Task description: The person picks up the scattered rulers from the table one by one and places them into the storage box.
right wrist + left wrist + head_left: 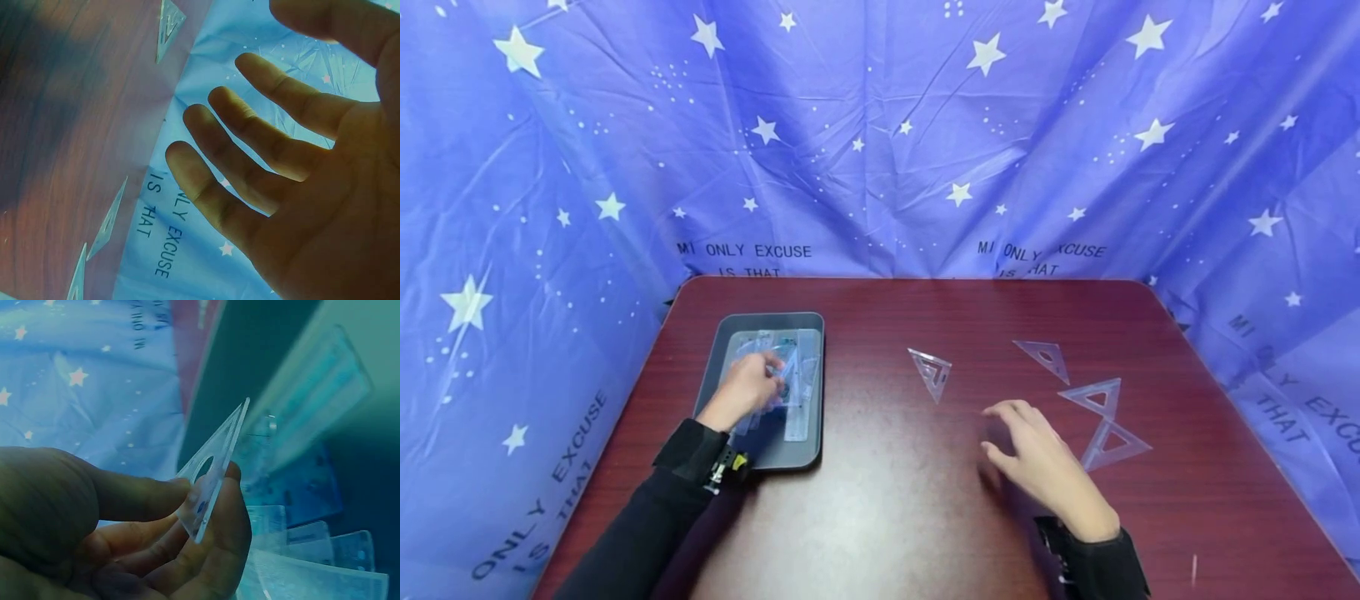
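My left hand [747, 390] is over the grey tray [775, 452] at the left of the table. In the left wrist view, its thumb and fingers pinch a clear set square [220, 464] with a round cut-out, tilted up above the tray. Beneath lie several clear plastic pieces, including a straight ruler [802, 417]; the hand partly covers them. My right hand [1041, 467] hovers over the right half of the table, fingers spread and relaxed, holding nothing. Near it lie a set square [1092, 403] and another [1123, 456], whose corners meet or overlap.
One more set square [1061, 365] lies farther back on the right. Another set square [920, 358] is by itself near the table's middle. The dark red wooden table [880, 317] backs onto a blue star-printed curtain [865, 183], which also hangs along both sides.
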Motion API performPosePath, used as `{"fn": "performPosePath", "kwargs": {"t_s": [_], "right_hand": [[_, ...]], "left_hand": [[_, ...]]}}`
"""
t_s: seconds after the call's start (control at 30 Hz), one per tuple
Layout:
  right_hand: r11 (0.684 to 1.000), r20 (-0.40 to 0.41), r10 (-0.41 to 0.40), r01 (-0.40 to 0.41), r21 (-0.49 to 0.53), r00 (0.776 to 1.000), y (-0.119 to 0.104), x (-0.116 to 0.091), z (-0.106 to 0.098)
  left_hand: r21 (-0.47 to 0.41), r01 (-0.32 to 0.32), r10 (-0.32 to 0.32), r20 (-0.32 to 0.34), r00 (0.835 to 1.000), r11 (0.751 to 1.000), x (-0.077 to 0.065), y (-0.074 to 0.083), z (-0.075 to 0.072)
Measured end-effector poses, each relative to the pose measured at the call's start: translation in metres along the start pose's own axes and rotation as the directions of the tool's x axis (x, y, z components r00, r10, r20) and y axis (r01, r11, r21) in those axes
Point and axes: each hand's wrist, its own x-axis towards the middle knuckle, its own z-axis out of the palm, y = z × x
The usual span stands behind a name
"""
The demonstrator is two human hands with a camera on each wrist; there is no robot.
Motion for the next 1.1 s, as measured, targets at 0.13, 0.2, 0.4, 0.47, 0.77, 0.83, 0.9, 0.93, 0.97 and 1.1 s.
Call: {"fn": "performPosePath", "kwargs": {"t_s": [0.13,0.2,0.4,0.47,0.77,0.83,0.9,0.93,0.97,1.1], "right_hand": [[1.0,-0.001,-0.002,0.002,-0.004,1.0,0.002,-0.003,0.0],[1.0,-0.005,-0.007,0.007,-0.004,1.0,0.003,-0.004,0.0],[1.0,-0.015,-0.012,0.012,-0.01,1.0,0.005,-0.005,0.0],[1.0,-0.013,-0.011,0.011,-0.008,1.0,0.005,-0.005,-0.001],[1.0,-0.007,-0.008,0.008,-0.006,1.0,0.005,-0.006,-0.001],[1.0,-0.007,-0.009,0.009,-0.006,1.0,0.005,-0.007,-0.001],[1.0,-0.004,-0.009,0.009,-0.004,1.0,0.005,-0.007,-0.001],[1.0,-0.004,-0.011,0.011,-0.003,1.0,0.005,-0.007,-0.001],[1.0,-0.004,-0.011,0.011,-0.002,1.0,0.006,-0.008,-0.001],[1.0,-0.001,-0.008,0.008,0.003,1.0,0.006,-0.009,-0.002]], "left_hand": [[0.064,-0.02,0.02,-0.002,1.0,0.998,0.006,-0.007,0.005],[0.076,-0.027,0.028,-0.005,1.0,0.997,0.009,-0.009,0.007],[0.106,-0.074,0.076,-0.017,0.997,0.992,0.052,-0.045,0.023],[0.159,-0.145,0.153,-0.043,0.987,0.977,0.066,-0.058,0.03],[0.298,-0.318,0.367,-0.123,0.922,0.9,0.085,-0.082,0.044],[0.293,-0.29,0.332,-0.102,0.938,0.911,0.067,-0.062,0.037],[0.312,-0.234,0.272,-0.086,0.958,0.921,0.045,-0.036,0.029],[0.322,-0.203,0.239,-0.076,0.968,0.925,0.035,-0.024,0.024],[0.339,-0.173,0.21,-0.076,0.975,0.925,0.029,-0.016,0.022],[0.397,-0.111,0.152,-0.073,0.986,0.911,0.014,0.004,0.017]]}}
